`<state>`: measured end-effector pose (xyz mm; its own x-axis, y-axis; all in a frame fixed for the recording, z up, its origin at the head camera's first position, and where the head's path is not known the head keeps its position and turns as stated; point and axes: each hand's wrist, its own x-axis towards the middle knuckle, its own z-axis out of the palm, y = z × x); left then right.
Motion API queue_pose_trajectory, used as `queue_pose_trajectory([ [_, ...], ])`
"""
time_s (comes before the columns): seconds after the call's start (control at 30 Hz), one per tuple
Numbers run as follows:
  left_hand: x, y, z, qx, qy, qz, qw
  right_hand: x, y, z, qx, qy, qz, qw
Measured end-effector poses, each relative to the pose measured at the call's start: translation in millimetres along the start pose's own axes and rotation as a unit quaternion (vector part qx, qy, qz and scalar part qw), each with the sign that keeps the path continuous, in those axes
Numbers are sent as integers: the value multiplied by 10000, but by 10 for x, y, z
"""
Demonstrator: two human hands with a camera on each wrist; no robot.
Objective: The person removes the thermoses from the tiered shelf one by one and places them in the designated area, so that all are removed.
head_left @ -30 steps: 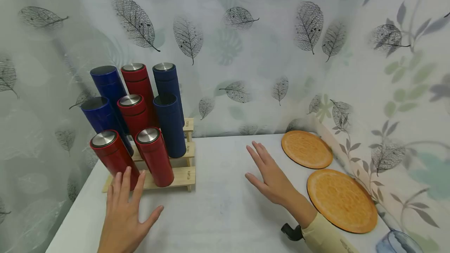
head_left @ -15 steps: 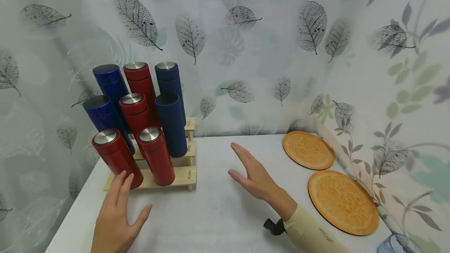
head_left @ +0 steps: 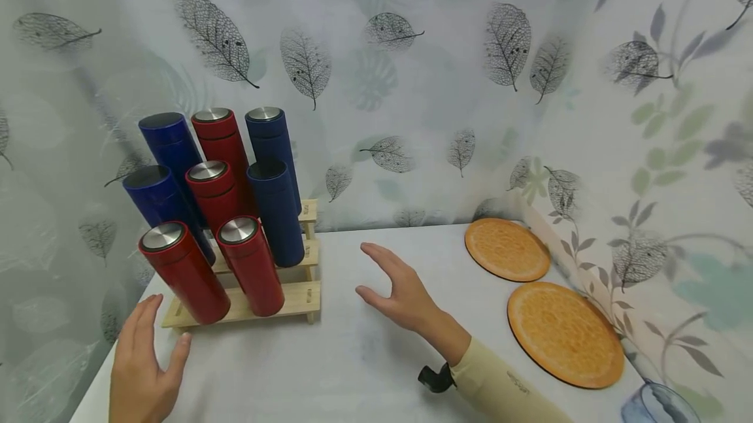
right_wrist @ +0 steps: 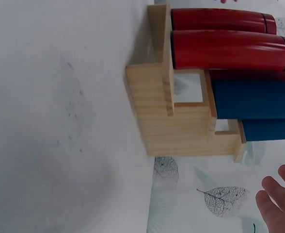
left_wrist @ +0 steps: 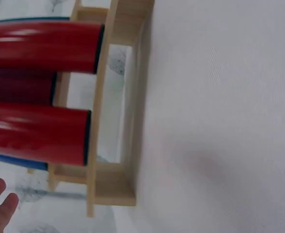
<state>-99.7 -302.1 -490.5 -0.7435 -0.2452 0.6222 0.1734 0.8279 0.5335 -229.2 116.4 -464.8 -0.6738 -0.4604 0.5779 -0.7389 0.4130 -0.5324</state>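
Red and blue thermos bottles stand on a stepped wooden rack (head_left: 302, 299) at the left of the table. Two red thermoses, the left one (head_left: 185, 276) and the right one (head_left: 253, 269), are on its lowest step. Blue and red ones, among them a dark blue thermos (head_left: 276, 214), fill the steps behind. My left hand (head_left: 144, 361) hovers by the rack's front left corner, thumb spread from the fingers, holding nothing. Right of the rack, my right hand (head_left: 406, 295) is in the air over the table, fingers extended and nothing in it. Both wrist views show fingertips apart from the bottles.
Two round, orange-brown mats (head_left: 508, 250) lie along the table's right side. A clear bluish container (head_left: 659, 403) shows at the lower right corner. Leaf-patterned curtains (head_left: 388, 96) hang behind and beside the white table (head_left: 353, 371).
My left hand has moved left and down, away from the front of the left red thermos. The right hand has shifted left, toward the rack. The bottles keep their places on the rack.
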Motion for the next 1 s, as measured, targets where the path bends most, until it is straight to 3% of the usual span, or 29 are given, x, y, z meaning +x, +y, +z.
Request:
queue_pose_trajectory([
  [0.13, 32, -139, 32, -37, -262, -575, 9980, 32, -28, 76, 129, 9, 8, 9999],
  [0.3, 48, -335, 106, -476, -196, -948, 9942, 63, -73, 168, 262, -36, 58, 9996],
  [0.47, 74, -509, 176, -1000, -239, -1085, 9888, 88, -144, 253, 538, -98, 175, 9984],
  [0.67, 137, -698, 260, -1328, -686, -1271, 9806, 144, -247, 350, 767, -97, 37, 9970],
  [1.0, 152, -887, 394, -1558, -1207, -1095, 9743, 233, -315, 537, 1004, -82, -213, 9947],
])
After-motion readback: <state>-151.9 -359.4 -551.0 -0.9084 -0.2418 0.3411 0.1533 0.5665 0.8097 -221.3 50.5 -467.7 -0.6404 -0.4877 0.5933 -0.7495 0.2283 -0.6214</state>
